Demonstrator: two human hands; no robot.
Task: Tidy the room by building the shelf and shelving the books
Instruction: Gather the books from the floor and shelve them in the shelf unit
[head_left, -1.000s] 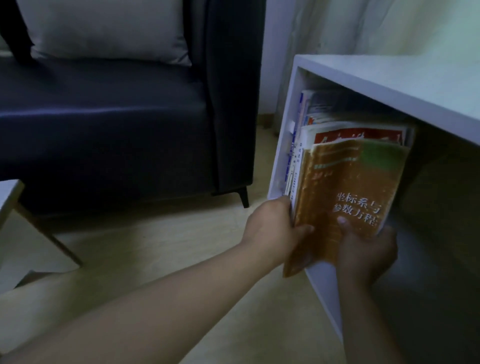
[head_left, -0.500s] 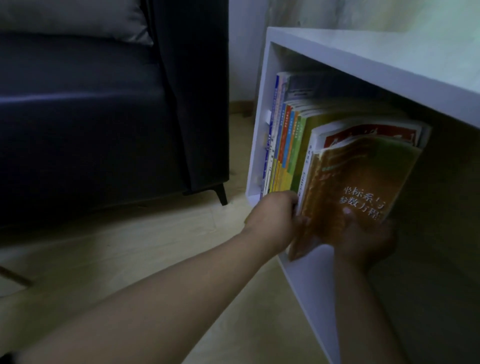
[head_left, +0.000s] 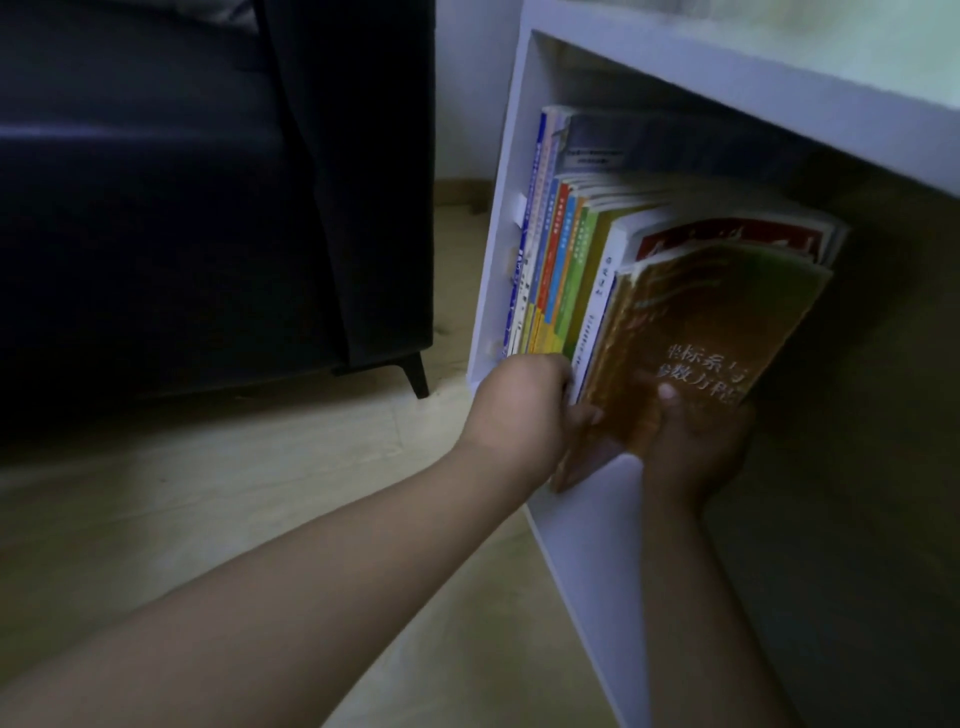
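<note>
Fingers (head_left: 558, 375) of the left hand (head_left: 524, 410) are curled at the foot of the spines, its thumb lying on the lower spine corner of the orange book (head_left: 691, 338); the fingertips are hidden behind the books. Right hand (head_left: 696, 447) grips the same book's lower edge from below, thumb pressed flat on the cover under the printed title, other fingers out of sight beneath. Orange book stands tilted in the shelf (head_left: 587, 530) opening, its lower corner projecting past the shelf's front edge, its top leaning away from the shelf's left wall. Red-and-white book (head_left: 675, 241) lies directly behind it, touching. Row of coloured books (head_left: 561, 270) stands upright against the shelf's left wall. Dark sofa (head_left: 208, 208) stands left of the shelf on a pale wooden floor (head_left: 260, 493).
</note>
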